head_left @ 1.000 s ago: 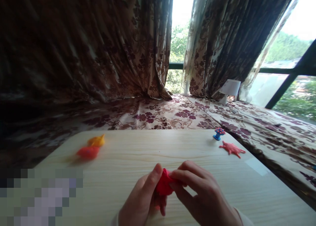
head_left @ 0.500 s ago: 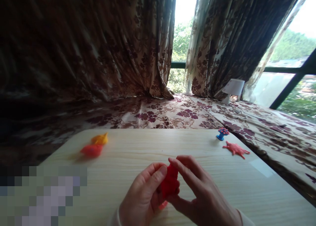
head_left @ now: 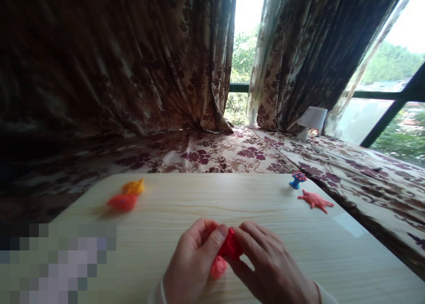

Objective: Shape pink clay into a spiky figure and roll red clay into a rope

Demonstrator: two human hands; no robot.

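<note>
A lump of red modelling clay (head_left: 231, 245) is pinched between both my hands above the near part of the table. My left hand (head_left: 194, 262) grips its left side, with the thumb on top and the fingers curled behind. On the other side, my right hand (head_left: 270, 262) presses the clay between its bent fingers and a thumb underneath. Just below the red piece shows a paler, pinkish-red clay lump (head_left: 218, 267), partly covered by my hands. I cannot tell whether it touches the table or my fingers.
The light wooden table (head_left: 186, 198) holds an orange-yellow clay shape (head_left: 133, 186) and a red-orange one (head_left: 122, 202) at left. At right are a blue stand with pink dots (head_left: 297, 180) and a flat pink figure (head_left: 315, 200). A lamp (head_left: 312, 118) stands beyond.
The red clay has tipped over and looks shorter, and my right fingers have come down closer around it. More of the pinkish-red lump below shows now.
</note>
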